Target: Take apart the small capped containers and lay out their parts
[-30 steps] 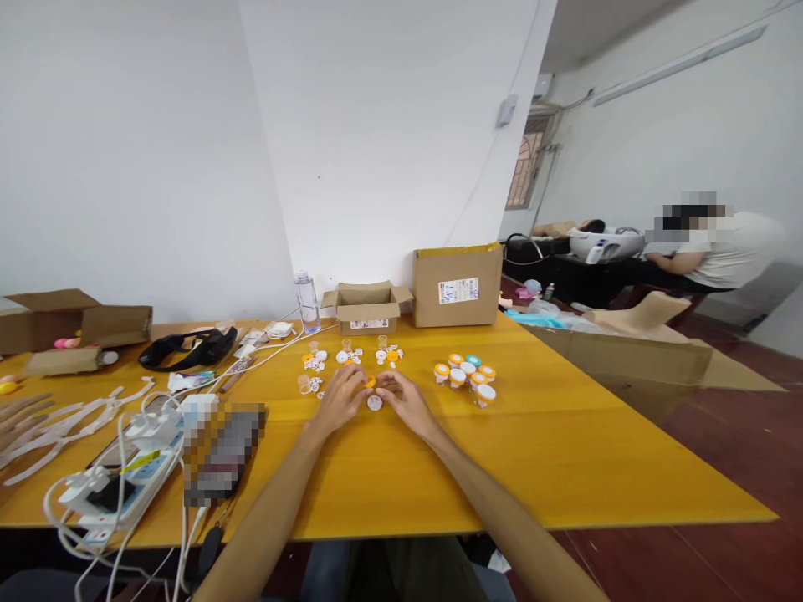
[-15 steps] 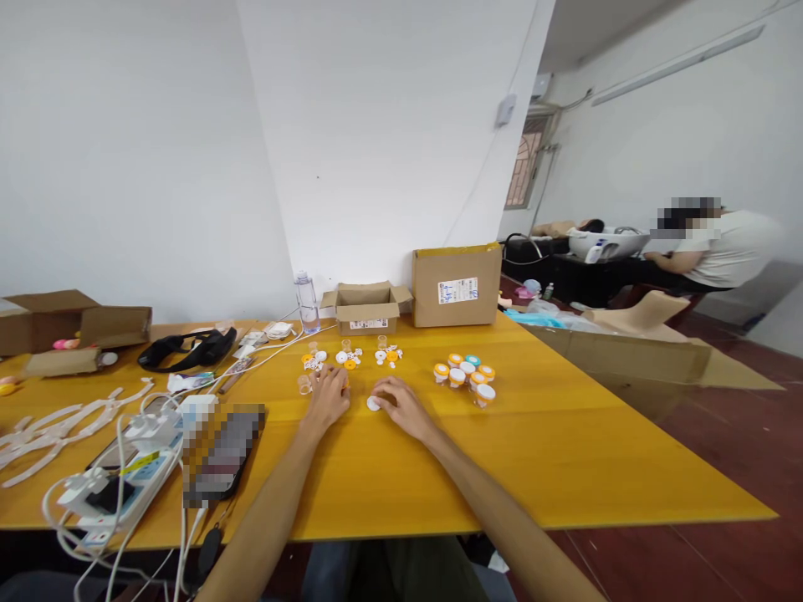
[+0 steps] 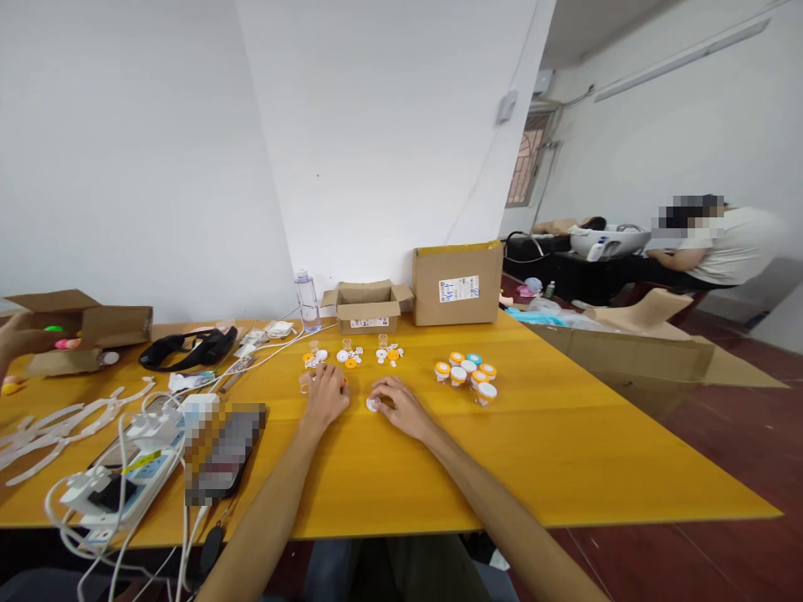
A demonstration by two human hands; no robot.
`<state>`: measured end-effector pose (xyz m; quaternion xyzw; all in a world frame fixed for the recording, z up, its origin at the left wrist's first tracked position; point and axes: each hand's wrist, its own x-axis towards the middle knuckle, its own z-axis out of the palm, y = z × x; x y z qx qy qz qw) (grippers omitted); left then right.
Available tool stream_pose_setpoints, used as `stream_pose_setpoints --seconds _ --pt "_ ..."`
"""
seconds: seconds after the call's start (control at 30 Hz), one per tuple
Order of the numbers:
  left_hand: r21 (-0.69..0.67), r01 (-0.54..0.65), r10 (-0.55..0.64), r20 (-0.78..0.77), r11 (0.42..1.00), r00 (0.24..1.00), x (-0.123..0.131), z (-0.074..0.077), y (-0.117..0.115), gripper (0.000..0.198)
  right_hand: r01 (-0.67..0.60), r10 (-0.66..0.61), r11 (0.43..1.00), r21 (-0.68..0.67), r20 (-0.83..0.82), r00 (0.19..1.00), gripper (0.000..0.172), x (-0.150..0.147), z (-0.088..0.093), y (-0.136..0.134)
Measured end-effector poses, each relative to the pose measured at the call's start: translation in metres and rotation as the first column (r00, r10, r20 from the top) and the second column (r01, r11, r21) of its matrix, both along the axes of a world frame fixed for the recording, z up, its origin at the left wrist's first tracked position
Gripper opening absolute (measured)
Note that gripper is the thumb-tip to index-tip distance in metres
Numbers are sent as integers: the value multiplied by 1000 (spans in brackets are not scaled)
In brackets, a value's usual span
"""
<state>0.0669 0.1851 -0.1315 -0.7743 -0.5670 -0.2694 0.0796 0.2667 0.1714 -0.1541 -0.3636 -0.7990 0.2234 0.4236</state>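
Note:
My right hand point(image 3: 402, 407) rests low over the table, its thumb and fingers closed on a small white disc point(image 3: 372, 405). To its left, my left hand point(image 3: 327, 396) is bent down over small parts, fingers curled with the tips hidden; what they grip I cannot make out. A clear plastic cup point(image 3: 305, 383) stands beside the left hand's fingers. Beyond the hands lie three small groups of parts: white discs point(image 3: 342, 356), orange rings point(image 3: 350, 364) and little white gear-like pieces point(image 3: 393, 355), each with a clear cup point(image 3: 382, 341) behind.
Several lidded clear cups point(image 3: 458, 376) cluster at right. An open carton point(image 3: 367, 313), a closed box point(image 3: 457, 286) and a bottle point(image 3: 307, 303) line the wall. Cables, a power strip point(image 3: 150, 477) and a phone point(image 3: 233, 456) lie left. Another person's hand point(image 3: 11, 339) reaches by a carton point(image 3: 116, 326).
My left hand has shifted slightly, its fingers lying lower over the parts. The right hand stays at the white disc. Another person's hand has come in at the far left edge.

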Motion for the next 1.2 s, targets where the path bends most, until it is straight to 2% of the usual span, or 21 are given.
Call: stream_pose_setpoints --seconds 0.2,0.33,0.4,0.47,0.57,0.63,0.73,0.9,1.2 --pt "-6 -47 47 40 999 998 -4 -6 5 19 -7 7 1000 -7 5 1000 12 -1 0 0" --pt "-19 -50 51 72 999 996 -4 -3 3 27 -9 10 1000 -20 8 1000 13 -2 2 -1" --pt "-34 18 -15 85 999 996 0 2 -1 33 -7 7 1000 -23 4 1000 14 -2 2 -1" --pt "-85 173 -165 98 981 981 5 7 -7 37 6 -6 1000 -25 -4 1000 14 -2 1 0" --pt "-187 399 -380 130 898 916 15 13 -16 34 42 -43 999 -34 -15 999 13 0 0 3" --pt "-214 452 -427 154 866 891 21 13 -21 27 64 -66 997 -47 -25 998 14 0 -2 4" --pt "-221 470 -430 204 855 879 27 10 -23 16 87 -90 994 -69 -42 995 15 0 -4 6" --pt "-223 471 -408 274 854 871 29 4 -18 13 73 -80 993 -92 -77 994 10 -1 -5 7" --pt "-238 478 -414 275 845 868 27 2 -14 5 31 -37 994 -101 -65 997 12 6 -1 10"
